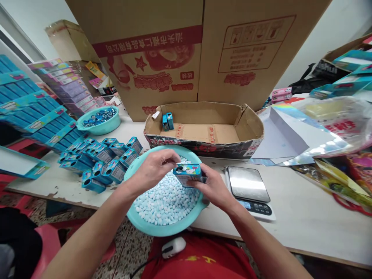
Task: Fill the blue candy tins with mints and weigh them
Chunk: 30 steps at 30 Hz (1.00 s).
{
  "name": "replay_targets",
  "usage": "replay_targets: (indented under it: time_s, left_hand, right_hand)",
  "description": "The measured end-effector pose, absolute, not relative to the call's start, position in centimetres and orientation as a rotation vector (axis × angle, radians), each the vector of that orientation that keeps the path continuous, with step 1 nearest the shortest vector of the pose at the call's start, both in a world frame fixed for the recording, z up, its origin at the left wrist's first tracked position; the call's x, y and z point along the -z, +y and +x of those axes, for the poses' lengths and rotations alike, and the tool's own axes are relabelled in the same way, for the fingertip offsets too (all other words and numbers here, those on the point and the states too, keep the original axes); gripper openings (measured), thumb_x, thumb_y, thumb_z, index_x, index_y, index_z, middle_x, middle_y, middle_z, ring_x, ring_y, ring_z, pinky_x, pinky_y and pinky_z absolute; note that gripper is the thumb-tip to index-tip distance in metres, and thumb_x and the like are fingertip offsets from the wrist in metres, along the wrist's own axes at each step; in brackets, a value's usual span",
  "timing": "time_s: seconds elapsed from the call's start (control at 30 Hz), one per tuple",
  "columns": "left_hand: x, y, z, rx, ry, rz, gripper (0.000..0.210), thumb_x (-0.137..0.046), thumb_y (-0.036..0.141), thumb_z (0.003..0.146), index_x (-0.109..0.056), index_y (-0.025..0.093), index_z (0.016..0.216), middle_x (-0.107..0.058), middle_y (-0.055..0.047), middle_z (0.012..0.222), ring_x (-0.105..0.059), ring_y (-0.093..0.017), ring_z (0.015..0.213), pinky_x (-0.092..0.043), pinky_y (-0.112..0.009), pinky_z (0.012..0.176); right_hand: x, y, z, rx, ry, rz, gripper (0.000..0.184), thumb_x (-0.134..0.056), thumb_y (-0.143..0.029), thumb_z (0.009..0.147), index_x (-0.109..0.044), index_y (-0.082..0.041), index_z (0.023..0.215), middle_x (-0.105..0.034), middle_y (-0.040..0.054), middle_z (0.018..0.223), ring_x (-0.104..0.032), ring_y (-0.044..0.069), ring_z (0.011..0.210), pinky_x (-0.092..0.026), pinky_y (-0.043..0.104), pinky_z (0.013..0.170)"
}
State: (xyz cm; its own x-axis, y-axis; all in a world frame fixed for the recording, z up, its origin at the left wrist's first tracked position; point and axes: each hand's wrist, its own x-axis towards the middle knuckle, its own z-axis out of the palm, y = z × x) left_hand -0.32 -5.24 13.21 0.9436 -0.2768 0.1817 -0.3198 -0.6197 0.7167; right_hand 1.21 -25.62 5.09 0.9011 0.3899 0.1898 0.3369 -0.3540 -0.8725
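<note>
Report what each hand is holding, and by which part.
The right hand grips a small blue box by its right end. Whether the left hand's bunched fingertips hold anything cannot be told.

We hold a blue box [187, 175] in our right grip [214, 185] over a basin [162, 231] of pale pellets [167, 203], our left grip [154, 168] beside it.

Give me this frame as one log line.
right hand: holding blue Caramelo box | left hand: near box top | below: teal basin of pale-blue candies | right of basin: digital scale
</note>
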Motion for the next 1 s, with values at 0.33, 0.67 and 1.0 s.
replay_targets:
  time_s: [0.33, 0.67, 1.0]
  left_hand:
    - [-10.7, -3.8, -2.7, -0.09, -0.267, 2.211, 0.017, -0.058, 0.028, 0.083, -0.067, 0.021, 0.095, -0.066, -0.003, 0.099, -0.059, -0.017, 0.093, -0.046, -0.028, 0.079]
    - [-6.9, -0.2, -2.6, -0.235, -0.143, 2.359, 0.045, -0.051, 0.017, 0.082, -0.052, 0.021, 0.127, -0.055, -0.008, 0.129, -0.048, -0.022, 0.119, -0.037, -0.038, 0.102]
    - [-10.2, -0.4, -9.7, -0.164, 0.107, 2.078, 0.04, -0.073, 0.043, 0.07, -0.062, 0.018, 0.099, -0.065, -0.002, 0.09, -0.058, -0.017, 0.081, -0.046, -0.025, 0.072]
  right_hand:
    - [-4.8, -22.9, 0.5, -0.131, -0.612, -1.94, 0.021, -0.068, -0.034, 0.076, -0.062, -0.019, 0.09, -0.064, 0.0006, 0.087, -0.055, 0.019, 0.079, -0.043, 0.029, 0.074]
    - [-4.2, -22.8, 0.0, -0.187, -0.542, -1.87, 0.033, -0.07, -0.04, 0.073, -0.065, -0.02, 0.099, -0.069, 0.0024, 0.096, -0.062, 0.023, 0.086, -0.049, 0.032, 0.079]
    - [-3.2, -20.4, -1.1, -0.057, -0.632, -1.732, 0.055, -0.068, -0.047, 0.076, -0.05, -0.024, 0.123, -0.057, 0.0077, 0.125, -0.057, 0.026, 0.111, -0.05, 0.039, 0.093]
